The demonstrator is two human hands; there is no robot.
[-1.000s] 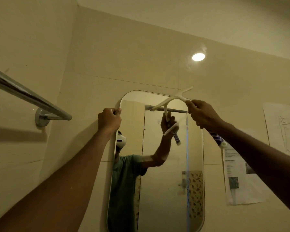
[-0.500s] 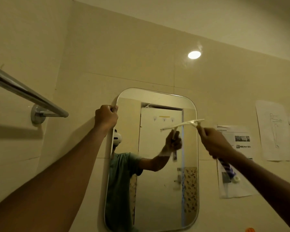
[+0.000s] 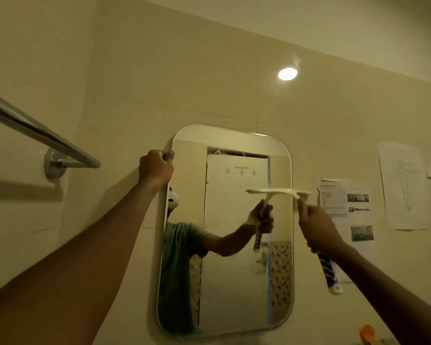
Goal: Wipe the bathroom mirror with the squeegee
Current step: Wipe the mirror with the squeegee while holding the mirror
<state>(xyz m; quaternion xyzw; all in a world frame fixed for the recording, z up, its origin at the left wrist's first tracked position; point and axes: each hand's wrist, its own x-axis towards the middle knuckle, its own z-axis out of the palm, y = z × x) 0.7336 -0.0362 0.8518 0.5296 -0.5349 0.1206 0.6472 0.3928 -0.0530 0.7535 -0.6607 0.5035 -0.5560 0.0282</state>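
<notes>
Head view: the squeegee (image 3: pixel 296 195) has dropped from the mirror's top edge a second ago to roughly a third of the way down, blade now level instead of tilted. That reads as a downstroke under way on the right strip of the mirror (image 3: pixel 234 282); glass left of it and below looks not yet covered. Right hand (image 3: pixel 319 230) fingers closed around the blue-white handle. Left hand (image 3: pixel 156 168) same spot as before, fingers curled shut on the mirror's upper-left edge, steadying it.

Edges: blade's right end overhangs the mirror's right edge, near the paper (image 3: pixel 346 200) on the wall; could snag it. Below, a clear run to the bottom edge. Towel bar (image 3: pixel 42 135) well apart on the left. Orange object (image 3: pixel 366 332) low right, unclear what.
</notes>
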